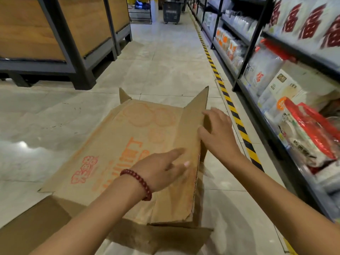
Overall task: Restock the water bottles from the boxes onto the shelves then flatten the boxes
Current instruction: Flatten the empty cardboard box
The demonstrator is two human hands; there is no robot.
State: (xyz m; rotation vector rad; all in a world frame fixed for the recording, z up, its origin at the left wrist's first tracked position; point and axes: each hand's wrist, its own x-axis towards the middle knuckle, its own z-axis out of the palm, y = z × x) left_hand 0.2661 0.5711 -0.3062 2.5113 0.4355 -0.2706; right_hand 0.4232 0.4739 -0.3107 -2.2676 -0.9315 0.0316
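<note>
A brown cardboard box [117, 144] with orange print lies collapsed on the tiled aisle floor in front of me, two corner flaps sticking up at its far end. My left hand [161, 172], a red bead bracelet on its wrist, rests flat on the box's right part with straight fingers. My right hand [217, 129] holds the raised right flap [195, 115] near its edge, thumb on the inner face and fingers over the outer side. No water bottles are in view.
A second piece of brown cardboard [33, 227] lies under the box at the lower left. Stocked shelves [276, 74] run along the right behind a yellow-black floor stripe [237, 118]. Wooden display stands [60, 39] are at the left; a dark shopping basket [172, 11] stands far down the aisle.
</note>
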